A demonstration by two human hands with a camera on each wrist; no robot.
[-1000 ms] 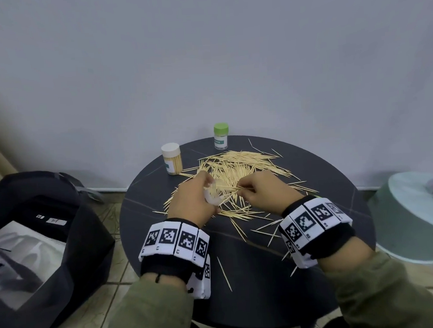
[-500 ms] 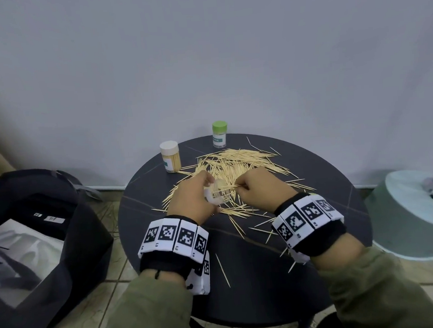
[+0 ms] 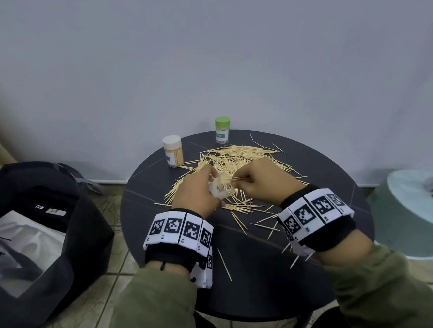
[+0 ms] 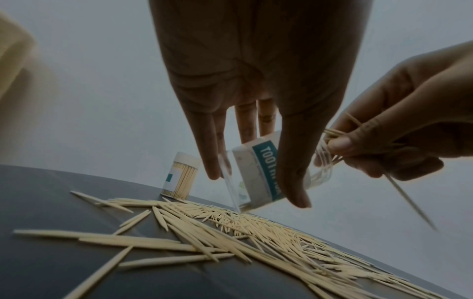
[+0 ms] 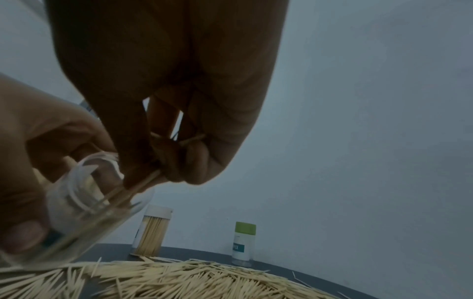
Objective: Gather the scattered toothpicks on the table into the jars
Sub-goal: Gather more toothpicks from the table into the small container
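Note:
Scattered toothpicks (image 3: 238, 159) (image 4: 256, 228) (image 5: 179, 279) lie in a heap on the round dark table (image 3: 249, 276). My left hand (image 3: 199, 190) (image 4: 256, 125) grips a clear open jar (image 3: 218, 189) (image 4: 258, 176) (image 5: 84, 204), tilted above the heap with its mouth toward my right hand. My right hand (image 3: 262, 181) (image 5: 163, 121) (image 4: 389, 145) pinches a small bundle of toothpicks (image 4: 327, 149) (image 5: 143, 184) at the jar's mouth. A white-lidded jar (image 3: 172, 151) (image 4: 180, 176) (image 5: 152, 230) full of toothpicks and a green-lidded jar (image 3: 222, 129) (image 5: 243, 244) stand at the table's far edge.
A dark open bag (image 3: 35, 232) sits on the tiled floor to the left of the table. A pale green round base (image 3: 413, 211) with a metal pole stands to the right. A plain wall rises just behind the table. Stray toothpicks (image 3: 271, 224) lie near my right wrist.
Both hands stay together over the heap. The right hand has brought its pinched toothpicks to the mouth of the jar that the left hand holds tilted.

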